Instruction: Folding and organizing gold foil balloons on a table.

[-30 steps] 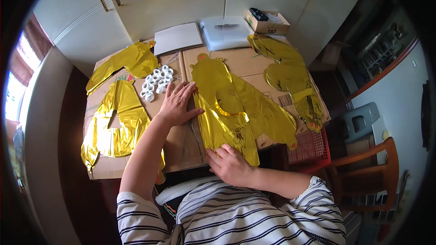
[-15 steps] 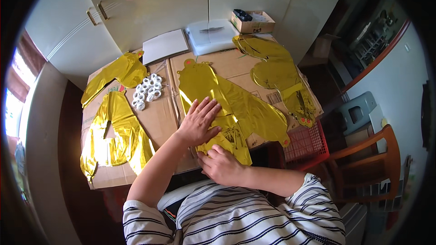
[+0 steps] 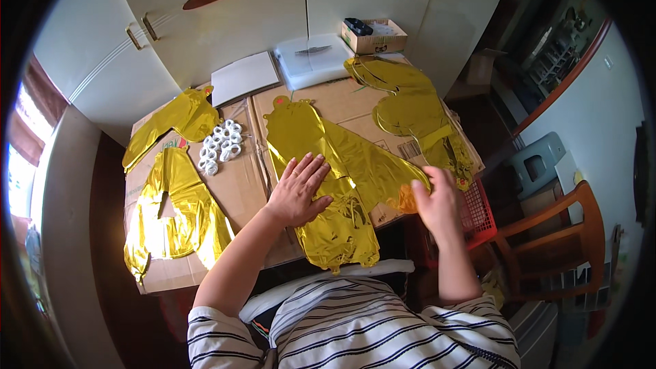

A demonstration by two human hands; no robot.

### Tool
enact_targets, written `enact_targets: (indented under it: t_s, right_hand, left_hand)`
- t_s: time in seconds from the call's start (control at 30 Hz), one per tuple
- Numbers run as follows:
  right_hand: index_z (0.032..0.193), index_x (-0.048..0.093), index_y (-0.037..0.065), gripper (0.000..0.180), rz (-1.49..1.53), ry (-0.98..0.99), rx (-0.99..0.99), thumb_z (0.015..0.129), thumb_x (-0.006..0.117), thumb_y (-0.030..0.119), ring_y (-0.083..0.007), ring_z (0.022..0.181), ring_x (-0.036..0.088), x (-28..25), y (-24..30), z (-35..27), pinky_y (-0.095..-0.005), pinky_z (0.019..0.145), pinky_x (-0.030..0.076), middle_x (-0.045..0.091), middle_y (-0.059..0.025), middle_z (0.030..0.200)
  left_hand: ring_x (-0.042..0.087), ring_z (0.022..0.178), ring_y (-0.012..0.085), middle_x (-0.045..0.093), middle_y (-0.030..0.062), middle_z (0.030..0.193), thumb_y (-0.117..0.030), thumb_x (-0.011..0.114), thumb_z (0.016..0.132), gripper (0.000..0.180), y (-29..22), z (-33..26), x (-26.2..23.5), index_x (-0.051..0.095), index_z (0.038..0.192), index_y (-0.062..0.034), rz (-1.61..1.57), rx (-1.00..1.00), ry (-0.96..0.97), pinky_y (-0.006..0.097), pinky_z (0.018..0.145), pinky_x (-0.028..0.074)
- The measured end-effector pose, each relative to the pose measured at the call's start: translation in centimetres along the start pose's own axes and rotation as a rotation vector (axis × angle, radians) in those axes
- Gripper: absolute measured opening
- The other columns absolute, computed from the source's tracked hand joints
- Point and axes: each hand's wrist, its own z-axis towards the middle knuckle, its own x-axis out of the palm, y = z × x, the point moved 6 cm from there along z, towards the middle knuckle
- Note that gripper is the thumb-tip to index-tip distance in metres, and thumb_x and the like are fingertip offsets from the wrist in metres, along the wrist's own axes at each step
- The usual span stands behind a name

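A: Right, largest first. Cardboard-covered table (image 3: 236,191) is filling mid-frame, white cupboard doors (image 3: 225,34) sitting behind it at the far side. Wooden chair (image 3: 557,232) is standing to the right.

B: And the work piece?

A: The centre gold foil balloon (image 3: 335,164) is lying deflated and flat on the cardboard, running from far-centre down to the near edge. Left hand (image 3: 298,190) is pressing on its middle, palm down, fingers spread. Right hand (image 3: 437,199) is hovering at the balloon's right tip, off the table's near-right corner, fingers loosely open. Can't tell whether it's pinching the foil.

B: Advice on the flattening?

A: My read: keep the left palm anchoring the middle and stroke outward along the foil, not across seams, so creases aren't getting locked in. The near end is already hanging over the table edge, so watch for sliding.

B: Counts?

A: I'm counting four foil pieces: centre one, a foil shape at far left (image 3: 171,119), another at near left (image 3: 171,215), a stack at far right (image 3: 410,106), layers there uncountable. One white tray (image 3: 311,61), one white board (image 3: 242,76), one small cardboard box (image 3: 374,35). One cluster of white tape rolls (image 3: 220,145), roughly a dozen, too small for exact.
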Motion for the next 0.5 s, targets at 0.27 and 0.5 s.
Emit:
enact_targets:
  t_s: [0.27,0.5]
  right_hand:
    - [0.079,0.061,0.002,0.041,-0.089,0.171,0.393,0.09,0.071,0.04,-0.025,0.063,0.06,0.4,-8.9,-3.7,-0.0405,0.062,0.049,0.061,-0.0089,0.066]
    - [0.074,0.061,0.002,0.03,0.582,0.256,0.57,0.09,0.072,0.025,-0.0085,0.054,0.051,3.9,-9.0,-4.5,-0.0309,0.049,0.043,0.056,-0.0034,0.06]
  left_hand:
    - [0.022,0.15,0.0341,0.031,0.0156,0.16,-0.05,0.055,0.094,0.074,0.3,0.1,0.1,0.037,0.151,-0.0071,-0.019,-0.017,0.016,0.05,0.123,0.014]
    - [0.021,0.151,0.0334,0.03,0.0152,0.16,-0.05,0.055,0.094,0.074,0.1,0.2,0.1,0.037,0.152,-0.0072,-0.018,-0.012,0.025,0.049,0.123,0.014]
